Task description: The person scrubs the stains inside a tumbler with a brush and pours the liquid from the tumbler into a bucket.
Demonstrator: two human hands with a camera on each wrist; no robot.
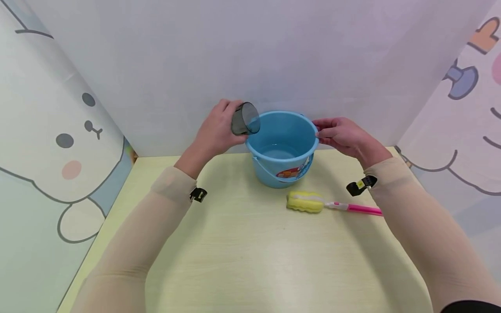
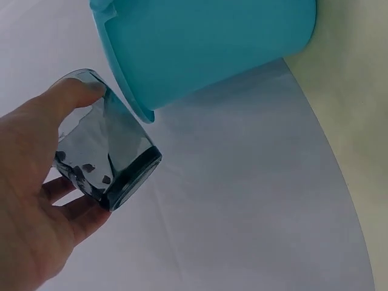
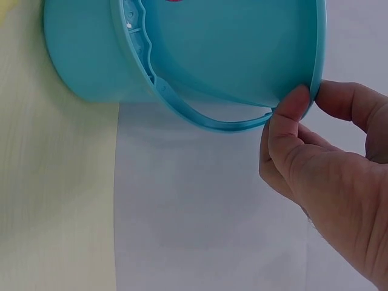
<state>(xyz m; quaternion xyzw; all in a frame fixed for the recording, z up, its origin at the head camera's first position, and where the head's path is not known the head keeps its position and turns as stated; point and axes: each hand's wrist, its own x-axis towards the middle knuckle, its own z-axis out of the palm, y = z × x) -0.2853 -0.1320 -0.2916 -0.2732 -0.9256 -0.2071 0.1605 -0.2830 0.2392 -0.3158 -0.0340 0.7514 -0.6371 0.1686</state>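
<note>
My left hand (image 1: 220,128) grips a dark, see-through glass cup (image 2: 100,142), thumb on one side and fingers on the other. Tilted, the cup has its mouth over the left rim of a blue bucket (image 1: 274,171), which stands upright with a little clear liquid (image 1: 278,151) at its bottom. At the bucket's right rim, my right hand (image 1: 344,137) pinches the edge between thumb and fingers, close to where the handle joins. That handle (image 3: 212,124) hangs down across the bucket's front, over a red sticker (image 1: 287,173).
On the pale wooden table (image 1: 242,252), in front of the bucket, lies a brush with a yellow sponge head (image 1: 307,202) and a pink handle (image 1: 364,210), partly covered by the right sleeve. A white sheet (image 1: 188,65) rises behind the bucket; cartoon-printed panels (image 1: 51,130) stand at both sides.
</note>
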